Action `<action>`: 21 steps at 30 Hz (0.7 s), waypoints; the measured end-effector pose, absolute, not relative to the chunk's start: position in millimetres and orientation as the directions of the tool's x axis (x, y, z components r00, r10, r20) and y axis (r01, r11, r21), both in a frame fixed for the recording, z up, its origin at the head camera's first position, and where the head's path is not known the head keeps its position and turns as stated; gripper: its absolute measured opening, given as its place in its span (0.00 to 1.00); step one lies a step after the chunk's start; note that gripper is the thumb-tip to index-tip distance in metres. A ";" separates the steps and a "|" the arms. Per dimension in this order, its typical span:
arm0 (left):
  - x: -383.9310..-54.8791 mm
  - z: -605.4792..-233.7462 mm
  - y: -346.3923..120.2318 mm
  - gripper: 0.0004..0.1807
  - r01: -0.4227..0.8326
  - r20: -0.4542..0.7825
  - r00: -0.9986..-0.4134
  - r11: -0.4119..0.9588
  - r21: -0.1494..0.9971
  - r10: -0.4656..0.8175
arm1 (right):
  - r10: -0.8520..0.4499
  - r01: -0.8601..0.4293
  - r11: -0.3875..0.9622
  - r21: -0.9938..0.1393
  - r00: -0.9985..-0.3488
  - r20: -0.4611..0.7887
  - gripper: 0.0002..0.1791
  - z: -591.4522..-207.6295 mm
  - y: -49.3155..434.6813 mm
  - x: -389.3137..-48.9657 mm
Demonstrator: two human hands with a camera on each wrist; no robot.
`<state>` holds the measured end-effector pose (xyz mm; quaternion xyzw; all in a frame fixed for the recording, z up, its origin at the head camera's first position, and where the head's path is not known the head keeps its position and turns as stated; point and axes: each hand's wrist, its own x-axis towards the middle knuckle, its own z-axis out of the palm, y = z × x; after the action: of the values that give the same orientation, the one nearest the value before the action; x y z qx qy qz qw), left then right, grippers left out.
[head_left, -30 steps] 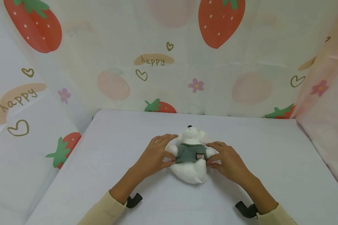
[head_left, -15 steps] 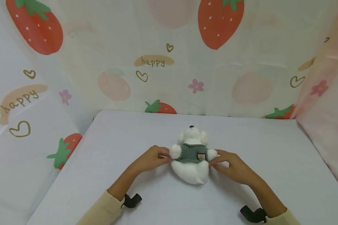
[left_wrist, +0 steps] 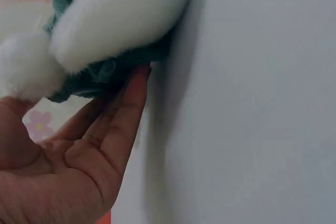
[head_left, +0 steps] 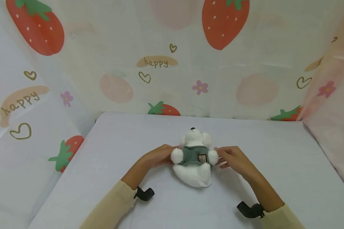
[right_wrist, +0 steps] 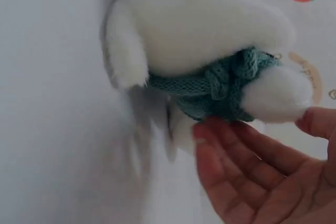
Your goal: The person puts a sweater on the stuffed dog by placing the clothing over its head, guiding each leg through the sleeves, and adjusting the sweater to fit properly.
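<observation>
A white plush dog (head_left: 193, 175) with a black nose and a green knitted sweater (head_left: 192, 156) is at the middle of the table, its muzzle tipped up. My left hand (head_left: 160, 155) is at its left side, partly hidden behind one round paw (head_left: 177, 156). In the left wrist view, the hand's nearly straight fingers (left_wrist: 123, 124) reach against the underside of the sweater, with the thumb by the paw. My right hand (head_left: 232, 159) is at the other paw (head_left: 213, 157). In the right wrist view, its fingertips (right_wrist: 207, 135) touch the sweater while the thumb (right_wrist: 315, 121) touches the paw.
A white cloth covers the table (head_left: 126, 133). Behind it hangs a printed curtain (head_left: 172, 89) with strawberries and hearts, and similar cloth lines both sides. Black wrist mounts (head_left: 144, 194) show below both sleeves.
My hands have shifted from the front edges of the sweater to behind the dog's paws, touching lightly at each side. The dog stays in nearly the same spot, its paws now turned forward.
</observation>
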<state>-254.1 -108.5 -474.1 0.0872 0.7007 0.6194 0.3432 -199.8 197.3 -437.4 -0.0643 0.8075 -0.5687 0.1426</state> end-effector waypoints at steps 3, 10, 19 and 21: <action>-261.2 -477.1 -100.7 0.28 -0.344 -0.421 -0.709 0.243 0.907 0.566 | -0.353 0.113 0.381 -0.917 -0.900 -0.258 0.27 -436.4 195.4 -210.0; -251.6 -466.3 -87.1 0.25 -0.250 -0.412 -0.742 0.352 0.902 0.528 | -0.454 0.140 0.426 -0.894 -0.821 -0.345 0.23 -438.5 188.2 -218.9; -246.2 -443.2 -78.3 0.29 -0.029 -0.177 -0.883 0.325 0.945 0.434 | -0.371 -0.031 0.416 -0.909 -0.918 -0.139 0.23 -418.2 176.5 -211.8; -246.1 -441.2 -76.7 0.31 0.035 -0.105 -0.905 0.320 0.947 0.412 | -0.345 -0.066 0.406 -0.912 -0.935 -0.086 0.28 -417.5 175.7 -211.5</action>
<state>-246.1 -76.7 -441.2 0.1405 0.7951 0.5661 0.1663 -211.5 175.7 -417.5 -0.1242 0.8280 -0.5308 0.1315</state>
